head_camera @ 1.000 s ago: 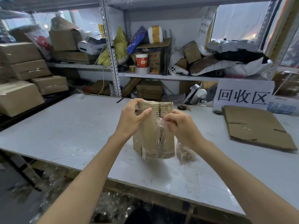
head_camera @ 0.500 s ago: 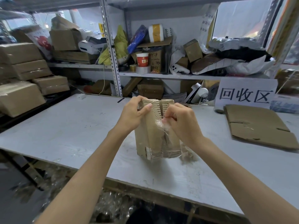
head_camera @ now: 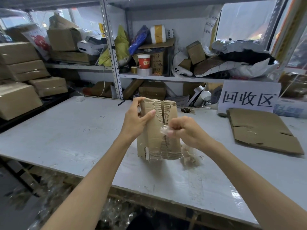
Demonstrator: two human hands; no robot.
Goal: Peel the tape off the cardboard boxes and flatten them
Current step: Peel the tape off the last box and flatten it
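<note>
Left hand [head_camera: 135, 121] grips upright cardboard box [head_camera: 157, 140]; right hand [head_camera: 186, 131] pinches clear tape [head_camera: 164, 130].

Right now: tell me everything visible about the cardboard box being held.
The cardboard box is brown and corrugated, its face torn to the fluting along a central seam. It stands upright, seemingly resting on the table. The left hand grips its upper left edge; the right hand pinches crumpled clear tape at the seam. More tape bands its bottom.
</note>
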